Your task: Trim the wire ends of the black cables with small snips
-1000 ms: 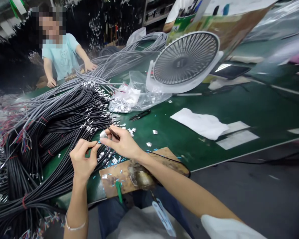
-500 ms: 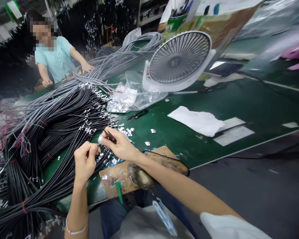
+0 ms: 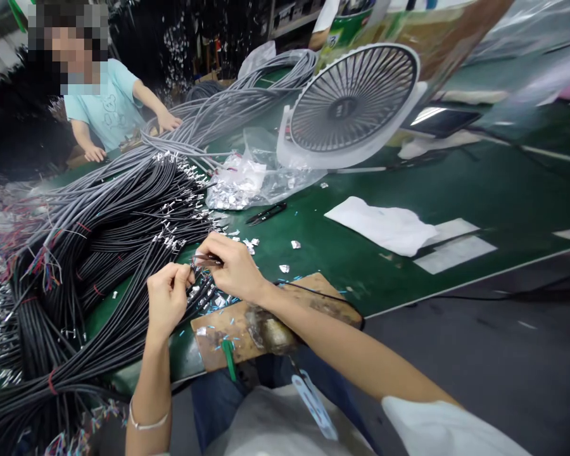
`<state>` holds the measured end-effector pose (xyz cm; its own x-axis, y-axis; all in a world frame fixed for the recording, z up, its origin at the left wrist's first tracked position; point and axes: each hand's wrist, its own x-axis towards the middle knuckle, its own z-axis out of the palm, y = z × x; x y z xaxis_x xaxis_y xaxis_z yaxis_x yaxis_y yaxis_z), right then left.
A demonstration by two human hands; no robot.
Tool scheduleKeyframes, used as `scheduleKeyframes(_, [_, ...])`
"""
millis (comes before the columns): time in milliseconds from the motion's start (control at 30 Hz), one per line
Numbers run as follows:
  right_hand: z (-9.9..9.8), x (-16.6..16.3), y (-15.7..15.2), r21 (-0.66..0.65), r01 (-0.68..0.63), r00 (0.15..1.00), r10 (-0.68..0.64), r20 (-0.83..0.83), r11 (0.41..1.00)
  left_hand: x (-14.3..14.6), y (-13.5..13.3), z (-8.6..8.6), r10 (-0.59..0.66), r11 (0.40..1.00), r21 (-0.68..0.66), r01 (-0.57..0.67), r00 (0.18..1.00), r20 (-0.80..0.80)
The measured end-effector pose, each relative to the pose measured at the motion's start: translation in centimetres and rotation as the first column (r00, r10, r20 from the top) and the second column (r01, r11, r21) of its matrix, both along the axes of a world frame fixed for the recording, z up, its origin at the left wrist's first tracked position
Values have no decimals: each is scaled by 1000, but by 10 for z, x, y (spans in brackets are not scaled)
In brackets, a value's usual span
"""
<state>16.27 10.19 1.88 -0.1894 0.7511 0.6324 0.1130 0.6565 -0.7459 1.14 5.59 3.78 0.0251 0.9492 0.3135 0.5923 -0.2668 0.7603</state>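
My left hand (image 3: 167, 297) is closed in a pinch on the end of a black cable (image 3: 197, 292) at the near edge of the green table (image 3: 456, 190). My right hand (image 3: 232, 266) is closed on small dark snips (image 3: 207, 259), whose tip sits at that cable end. Both hands meet just above a worn wooden board (image 3: 247, 326) strewn with blue wire clippings. A large bundle of black cables (image 3: 99, 253) with foil-wrapped ends lies to the left.
A white desk fan (image 3: 356, 104) stands at the back. In front of it lie a clear bag of foil scraps (image 3: 247, 183), spare black snips (image 3: 266, 214) and a white cloth (image 3: 384, 227). Grey cables (image 3: 228, 107) run toward another person (image 3: 104, 107) across the table.
My hands have come closer together and the snips have turned flatter onto the cable end. The white bit seen at my right fingertips a second ago is no longer visible.
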Motion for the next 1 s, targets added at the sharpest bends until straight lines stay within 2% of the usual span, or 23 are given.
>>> scheduleKeyframes(67, [2, 9, 5, 14, 166, 985, -165, -42, 986, 0, -1, -1, 26, 1000, -10, -26, 999, 25])
scheduleKeyframes(133, [5, 16, 9, -28, 391, 915, -392, -96, 920, -1, -1, -1, 40, 999, -8, -39, 998, 47])
scheduleKeyframes(167, [6, 16, 10, -70, 401, 909, -406, -94, 914, -2, -2, -2, 45, 999, -5, -45, 997, 56])
scheduleKeyframes(233, [6, 12, 8, -110, 242, 968, -247, -38, 964, -2, -2, -2, 55, 998, 3, -55, 996, 74])
scheduleKeyframes(300, [6, 3, 3, -115, 138, 990, -139, -7, 984, -3, -1, -3, 78, 997, 11, -79, 991, 110])
scheduleKeyframes(467, [4, -8, -6, -241, -61, 997, 50, -54, 969, -3, -2, -2, 99, 994, 38, -103, 990, 97])
scheduleKeyframes(733, [6, -6, -7, -222, -93, 992, 71, -103, 971, -2, -3, 0, 76, 993, 87, -77, 997, 18])
scheduleKeyframes(1000, [5, -6, -9, -198, -34, 997, 20, -71, 980, 0, -3, 1, 88, 994, 68, -88, 996, 10])
